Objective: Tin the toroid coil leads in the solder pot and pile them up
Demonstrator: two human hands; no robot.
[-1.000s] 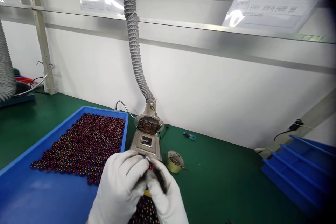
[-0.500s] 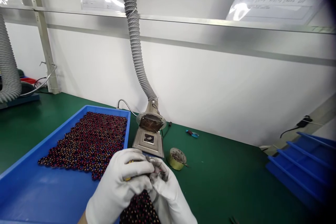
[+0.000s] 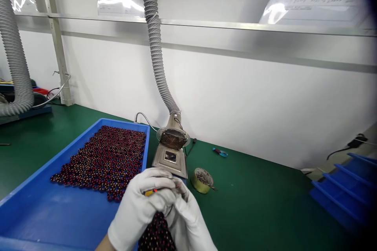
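Note:
My left hand point(image 3: 147, 200), in a white glove, is closed with its fingers curled round a small yellow item point(image 3: 149, 193) that shows a red spot. Most of that item is hidden by the fingers. Against it, my right hand point(image 3: 188, 208), also white-gloved, has its fingertips pinched together; they look dark and stained, and what they hold is hidden. Below both hands, a pile of small black ring-shaped parts point(image 3: 156, 233) with pink and gold dots shows in part. More such rings point(image 3: 103, 160) lie packed in the blue tray point(image 3: 59, 219) at left.
Beyond my hands stands a metal solder-pot-like heater point(image 3: 170, 160) under a grey extraction hose point(image 3: 156, 47). Right of it are a round tin point(image 3: 202, 181) with dark residue and blue-handled cutters point(image 3: 220, 152). Stacked blue trays point(image 3: 344, 188) stand at the far right.
The whole view has shifted slightly, so everything sits a little further right. Both hands stay together, with the left fingers drawn a bit closer round the yellow item.

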